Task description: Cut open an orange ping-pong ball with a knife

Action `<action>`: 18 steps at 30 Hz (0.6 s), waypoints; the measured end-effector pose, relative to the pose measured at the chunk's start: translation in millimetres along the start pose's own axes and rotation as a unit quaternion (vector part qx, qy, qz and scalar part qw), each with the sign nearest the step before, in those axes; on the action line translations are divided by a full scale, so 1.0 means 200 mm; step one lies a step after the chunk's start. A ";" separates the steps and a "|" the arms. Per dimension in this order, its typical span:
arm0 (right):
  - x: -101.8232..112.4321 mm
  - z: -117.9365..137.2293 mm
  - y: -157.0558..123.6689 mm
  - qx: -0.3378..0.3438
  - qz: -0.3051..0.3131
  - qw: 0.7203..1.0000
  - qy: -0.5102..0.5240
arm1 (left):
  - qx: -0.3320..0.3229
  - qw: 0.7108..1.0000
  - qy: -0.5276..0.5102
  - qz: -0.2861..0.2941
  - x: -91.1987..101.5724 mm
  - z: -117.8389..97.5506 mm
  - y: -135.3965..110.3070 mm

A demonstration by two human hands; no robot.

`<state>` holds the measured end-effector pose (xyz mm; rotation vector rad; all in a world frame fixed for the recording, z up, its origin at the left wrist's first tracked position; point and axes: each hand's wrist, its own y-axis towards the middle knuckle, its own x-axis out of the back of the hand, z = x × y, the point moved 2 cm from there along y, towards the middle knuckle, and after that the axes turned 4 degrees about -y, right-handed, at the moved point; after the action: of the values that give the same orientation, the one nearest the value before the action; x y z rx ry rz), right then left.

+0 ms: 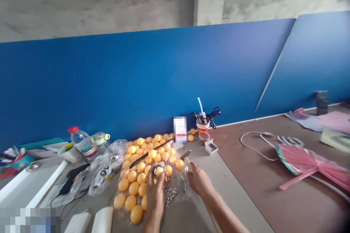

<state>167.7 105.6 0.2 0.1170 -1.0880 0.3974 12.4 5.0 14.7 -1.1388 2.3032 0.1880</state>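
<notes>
My left hand (155, 189) is closed around a yellow ball (159, 170) held at its fingertips, above a pile of several yellow table-tennis balls (142, 160). My right hand (199, 180) grips a small tool with a metal tip (186, 155), the tip pointing toward the held ball. Beneath both hands lies a clear plastic bag (175, 185) with small metal pieces in it. A dark thin rod (149, 154) lies across the pile.
A water bottle (82, 143), a jar (100, 139) and plastic bags (105, 169) sit left. A cup of tools (202, 123) stands by the blue partition (153, 76). A pink fan (306, 162) and white cord (253, 145) lie right. White blocks (90, 222) lie near.
</notes>
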 end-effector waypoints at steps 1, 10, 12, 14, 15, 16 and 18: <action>0.02 0.01 -0.01 0.004 0.000 1.000 -0.017 | 0.001 1.000 -0.001 0.004 0.01 0.01 0.00; 0.08 0.01 -0.02 0.015 -0.003 0.996 -0.090 | -0.046 0.999 -0.012 -0.019 0.02 0.00 0.02; 0.07 0.01 -0.01 0.009 -0.011 0.996 -0.083 | -0.050 0.998 -0.011 -0.024 0.02 0.00 0.02; 0.07 0.01 -0.01 0.017 -0.038 0.997 -0.059 | -0.055 0.998 -0.004 -0.030 0.03 0.00 0.03; 0.08 0.01 -0.01 0.037 -0.062 0.997 -0.034 | -0.058 0.998 0.001 -0.035 0.04 0.00 0.03; 0.08 0.02 -0.01 0.069 -0.088 0.994 0.000 | -0.062 0.997 0.004 -0.044 0.04 0.01 0.04; 0.08 0.06 -0.03 0.155 -0.116 0.977 0.084 | -0.069 0.995 0.011 -0.064 0.06 0.01 0.04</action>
<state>167.1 100.2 19.4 0.4755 -0.8294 0.3566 1.5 3.1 6.2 -1.3591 2.2558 0.2918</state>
